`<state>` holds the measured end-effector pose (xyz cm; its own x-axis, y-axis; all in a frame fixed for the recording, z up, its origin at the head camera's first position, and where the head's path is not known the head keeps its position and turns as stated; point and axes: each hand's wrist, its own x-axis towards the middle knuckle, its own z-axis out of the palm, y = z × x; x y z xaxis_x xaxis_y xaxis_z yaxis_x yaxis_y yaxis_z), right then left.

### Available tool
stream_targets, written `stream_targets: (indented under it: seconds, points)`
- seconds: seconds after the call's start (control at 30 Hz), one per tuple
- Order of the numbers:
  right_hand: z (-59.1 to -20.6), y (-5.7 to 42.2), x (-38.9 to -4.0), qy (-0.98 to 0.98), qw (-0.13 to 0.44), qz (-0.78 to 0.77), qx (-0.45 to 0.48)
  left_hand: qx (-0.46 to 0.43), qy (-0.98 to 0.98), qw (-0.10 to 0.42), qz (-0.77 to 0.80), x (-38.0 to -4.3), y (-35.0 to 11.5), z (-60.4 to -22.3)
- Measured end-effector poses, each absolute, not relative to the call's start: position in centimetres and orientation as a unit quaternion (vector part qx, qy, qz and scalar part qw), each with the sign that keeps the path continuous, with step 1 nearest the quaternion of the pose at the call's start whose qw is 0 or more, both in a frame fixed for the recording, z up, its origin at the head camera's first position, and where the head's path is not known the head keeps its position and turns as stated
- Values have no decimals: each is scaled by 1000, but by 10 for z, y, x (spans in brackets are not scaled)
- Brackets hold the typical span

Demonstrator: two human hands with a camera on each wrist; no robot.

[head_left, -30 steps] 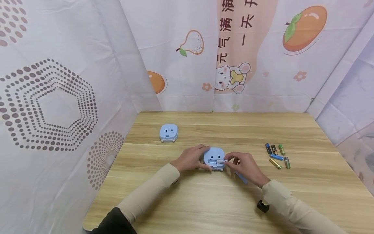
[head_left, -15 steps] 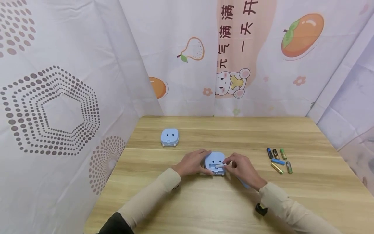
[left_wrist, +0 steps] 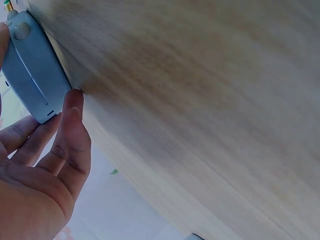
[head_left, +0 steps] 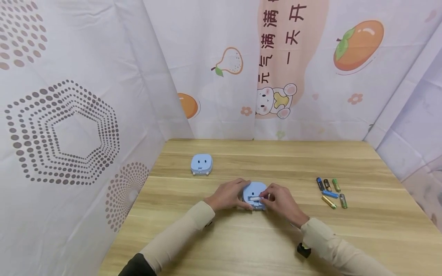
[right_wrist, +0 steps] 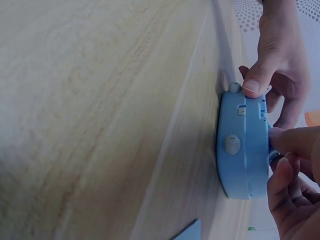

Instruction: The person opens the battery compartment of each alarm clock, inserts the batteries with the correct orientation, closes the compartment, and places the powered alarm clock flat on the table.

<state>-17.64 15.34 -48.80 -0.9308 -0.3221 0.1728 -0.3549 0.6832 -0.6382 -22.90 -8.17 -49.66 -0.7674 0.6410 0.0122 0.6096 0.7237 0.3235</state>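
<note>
In the head view a light-blue rounded box (head_left: pixel 254 187) with a dotted face lies on the table, its shallow battery slot uncovered. My left hand (head_left: pixel 228 196) grips its left side, fingers at the far edge and thumb at the near edge. In the left wrist view the left hand (left_wrist: pixel 47 172) has its fingertips against the box's side (left_wrist: pixel 37 75). My right hand (head_left: pixel 284 204) pinches the right end of a whitish battery (head_left: pixel 254 199), which lies along the slot. The right wrist view shows the right hand's (right_wrist: pixel 297 175) finger and thumb at the slot; they hide most of the battery.
A second light-blue face box (head_left: pixel 202 163) stands at the back left. Several loose batteries (head_left: pixel 330 194) lie in a cluster on the right of the wooden table (head_left: pixel 276 153). A flat blue piece (right_wrist: pixel 190 231) lies near the box. Printed curtains (head_left: pixel 214 34) surround the table.
The battery, earlier jutting out at the slot's right side, now lies further left and along the slot. My right hand has shifted slightly left with it; the left hand keeps its hold.
</note>
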Motion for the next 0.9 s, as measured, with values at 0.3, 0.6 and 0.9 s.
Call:
stream_targets:
  seconds: [0.3, 0.6, 0.9]
  points:
    - [-489, 152, -175, -914, 54, 348, 204, 335, 927, 56, 160, -228, -82, -495]
    - [-491, 153, -178, -910, 100, 328, 235, 347, 923, 40, 161, -231, -79, -495]
    - [-488, 142, -177, -919, 97, 317, 212, 352, 922, 35, 160, -232, -80, -497]
